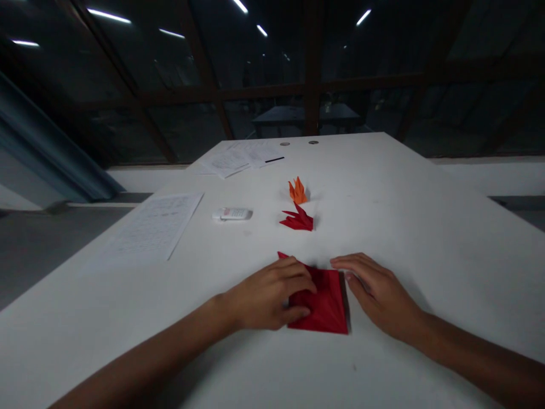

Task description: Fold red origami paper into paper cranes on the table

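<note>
A red sheet of folded paper (326, 301) lies on the white table in front of me, one pointed corner sticking out at its far left. My left hand (279, 295) rests over the paper's left part, fingers curved and apart, with the fingertips on its surface. Just right of the paper is my right hand (377, 292), its fingers stretched toward the far right corner and its thumb apart from the index finger. Beyond the hands stand a red folded-paper figure (299, 218) and, behind that, an orange folded-paper figure (298, 192).
On the left of the table (426, 238) lie a white remote control (232, 214) and a printed sheet (157, 224). More papers (238, 159) with a black pen (275, 160) are farther back. Two round grommets (314, 142) sit near the far edge, before dark windows.
</note>
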`<state>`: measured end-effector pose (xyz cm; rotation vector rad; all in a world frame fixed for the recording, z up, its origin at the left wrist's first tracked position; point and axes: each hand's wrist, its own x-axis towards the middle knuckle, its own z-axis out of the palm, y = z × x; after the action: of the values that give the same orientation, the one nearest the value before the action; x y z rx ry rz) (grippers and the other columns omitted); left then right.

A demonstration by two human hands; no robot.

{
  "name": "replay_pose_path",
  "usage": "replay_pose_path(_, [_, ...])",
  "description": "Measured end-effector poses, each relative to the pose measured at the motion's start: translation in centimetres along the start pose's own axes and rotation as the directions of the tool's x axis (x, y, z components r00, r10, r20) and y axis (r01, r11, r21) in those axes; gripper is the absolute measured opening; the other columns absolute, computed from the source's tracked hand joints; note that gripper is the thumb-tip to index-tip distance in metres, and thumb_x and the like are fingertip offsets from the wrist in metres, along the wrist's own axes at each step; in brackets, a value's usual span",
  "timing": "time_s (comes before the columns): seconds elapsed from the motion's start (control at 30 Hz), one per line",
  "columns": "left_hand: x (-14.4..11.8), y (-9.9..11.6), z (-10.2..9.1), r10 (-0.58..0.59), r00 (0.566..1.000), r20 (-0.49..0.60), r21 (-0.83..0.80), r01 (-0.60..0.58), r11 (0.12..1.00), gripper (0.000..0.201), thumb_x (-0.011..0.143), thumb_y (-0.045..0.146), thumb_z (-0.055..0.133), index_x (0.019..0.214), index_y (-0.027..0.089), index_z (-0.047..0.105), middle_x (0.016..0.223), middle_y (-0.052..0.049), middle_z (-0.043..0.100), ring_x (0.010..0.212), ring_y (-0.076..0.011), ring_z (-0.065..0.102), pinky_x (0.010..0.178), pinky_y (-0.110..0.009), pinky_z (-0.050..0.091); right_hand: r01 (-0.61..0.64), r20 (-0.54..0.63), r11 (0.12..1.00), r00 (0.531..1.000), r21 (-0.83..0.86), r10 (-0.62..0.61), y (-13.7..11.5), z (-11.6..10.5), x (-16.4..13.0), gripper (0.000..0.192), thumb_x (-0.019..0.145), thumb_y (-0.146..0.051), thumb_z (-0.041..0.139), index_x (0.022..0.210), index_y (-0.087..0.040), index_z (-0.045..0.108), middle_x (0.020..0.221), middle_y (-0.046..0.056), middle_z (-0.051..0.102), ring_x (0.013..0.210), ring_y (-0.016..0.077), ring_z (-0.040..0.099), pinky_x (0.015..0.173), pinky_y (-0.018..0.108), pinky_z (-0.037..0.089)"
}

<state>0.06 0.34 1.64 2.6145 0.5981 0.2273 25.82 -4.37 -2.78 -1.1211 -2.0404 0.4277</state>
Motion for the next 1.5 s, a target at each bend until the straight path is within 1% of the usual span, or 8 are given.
replay_pose_path(0.13, [-0.1, -0.2, -0.5, 0.009, 1.0, 0.017, -0.055, -0.008, 0.998, 0.037, 0.085, 0.024, 0.074, 0.12, 0.019, 0.063, 0.117, -0.009, 0.067, 0.112, -0.0238, 0.06, 0.106, -0.04, 0.046, -0.054, 0.051, 0.998, 0.997, -0.029, 0.056, 0.5, -0.1, 0.4, 0.039, 0.088, -0.002, 0.049, 0.118, -0.023, 0.065, 0.119, 0.006, 0.072, 0.114, 0.0235, 0.064, 0.102, 0.048, 0.051])
replay_pose_path(0.3, [-0.4, -0.2, -0.5, -0.006, 1.0, -0.015, -0.124, 0.004, 0.992, 0.073, 0.081, 0.041, 0.08, 0.143, 0.023, 0.046, 0.137, -0.011, 0.06, 0.126, -0.0285, 0.055, 0.112, -0.045, 0.043, -0.057, 0.136, 0.998, 0.989, -0.038, 0.061, 0.0, -0.2, 0.6, 0.045, 0.08, 0.001, 0.056, 0.116, -0.025, 0.066, 0.114, 0.003, 0.073, 0.111, 0.0236, 0.062, 0.102, 0.048, 0.046])
replay_pose_path(0.47, [-0.4, 0.4, -0.2, -0.033, 0.999, -0.024, -0.089, 0.03, 0.996, 0.087, 0.077, 0.054, 0.08, 0.148, 0.023, 0.04, 0.139, -0.014, 0.057, 0.127, -0.0336, 0.054, 0.11, -0.051, 0.043, -0.077, 0.14, 0.996, 0.987, -0.045, 0.082, 0.2, -0.1, 0.8, 0.029, 0.086, -0.005, 0.06, 0.109, -0.023, 0.066, 0.109, 0.004, 0.072, 0.107, 0.0237, 0.062, 0.097, 0.047, 0.044])
replay_pose_path(0.77, [-0.4, 0.7, -0.3, -0.031, 0.999, -0.006, -0.036, 0.031, 0.999, 0.081, 0.081, 0.047, 0.077, 0.148, 0.02, 0.039, 0.139, -0.014, 0.057, 0.127, -0.0324, 0.053, 0.111, -0.05, 0.042, -0.126, 0.107, 0.991, 0.986, -0.042, 0.13, 0.3, 0.0, 0.7, 0.02, 0.096, -0.017, 0.059, 0.112, -0.025, 0.064, 0.111, 0.003, 0.071, 0.107, 0.0233, 0.062, 0.097, 0.044, 0.043])
replay_pose_path(1.0, [-0.3, 0.5, -0.5, -0.016, 0.999, 0.045, -0.012, 0.017, 1.0, 0.056, 0.079, 0.045, 0.078, 0.126, 0.021, 0.06, 0.123, -0.01, 0.062, 0.114, -0.0303, 0.056, 0.105, -0.047, 0.045, -0.165, 0.124, 0.986, 0.979, 0.02, 0.162, 0.1, -0.2, 0.7, 0.017, 0.099, -0.029, 0.059, 0.114, -0.027, 0.066, 0.098, 0.002, 0.071, 0.097, 0.0226, 0.063, 0.092, 0.043, 0.044])
replay_pose_path(1.2, [-0.3, 0.5, -0.6, 0.021, 0.997, 0.068, -0.104, -0.014, 0.995, 0.068, 0.078, 0.046, 0.08, 0.136, 0.021, 0.055, 0.134, -0.012, 0.059, 0.122, -0.0306, 0.056, 0.11, -0.047, 0.044, -0.075, 0.156, 0.996, 0.986, 0.046, 0.066, -0.4, -0.3, 0.8, 0.008, 0.093, -0.02, 0.067, 0.097, -0.026, 0.069, 0.09, 0.0, 0.072, 0.091, 0.0209, 0.063, 0.091, 0.042, 0.043])
replay_pose_path(1.37, [-0.6, 0.0, -0.4, 0.094, 0.992, 0.086, -0.186, -0.077, 0.98, 0.079, 0.07, 0.022, 0.081, 0.142, 0.019, 0.049, 0.14, -0.015, 0.058, 0.13, -0.0318, 0.054, 0.115, -0.048, 0.042, 0.032, 0.06, 0.996, 0.998, -0.088, -0.027, -0.6, 0.2, 0.1, 0.034, 0.09, -0.011, 0.065, 0.121, -0.023, 0.061, 0.105, 0.005, 0.071, 0.101, 0.0239, 0.062, 0.094, 0.043, 0.045])
replay_pose_path(1.5, [-0.6, -0.4, 0.0, 0.092, 0.995, 0.039, -0.208, -0.082, 0.975, 0.068, 0.075, 0.019, 0.076, 0.138, 0.018, 0.051, 0.133, -0.015, 0.062, 0.126, -0.0293, 0.057, 0.113, -0.047, 0.044, 0.088, 0.017, 0.971, 0.996, -0.222, -0.087, -0.8, 0.8, -0.6, 0.041, 0.091, -0.01, 0.062, 0.13, -0.02, 0.053, 0.106, 0.008, 0.071, 0.099, 0.0253, 0.063, 0.092, 0.044, 0.047])
